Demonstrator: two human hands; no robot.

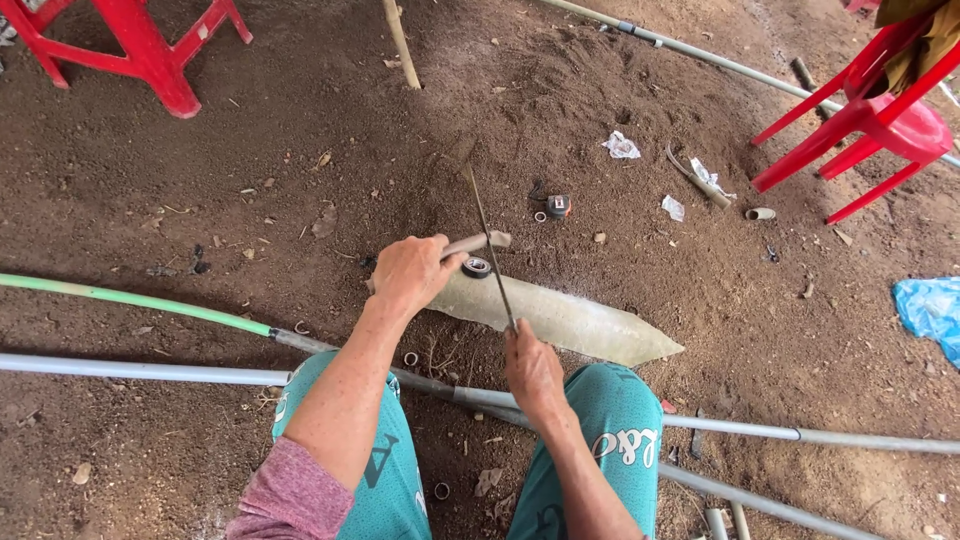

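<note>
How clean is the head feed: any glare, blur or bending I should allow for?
Head view: soft, even shade, no hard shadows; the pale sheet reads bright but not blown out. Both hands, left hand and right hand, and the thin blade look sharp. Wide-angle bending curves the grey pipes near the edges.

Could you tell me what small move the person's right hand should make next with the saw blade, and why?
Probably draw the right hand back toward the knees, pulling the saw blade across the short pipe. The blade already lies across it, and the left hand pins the pipe on the pale slab.
</note>
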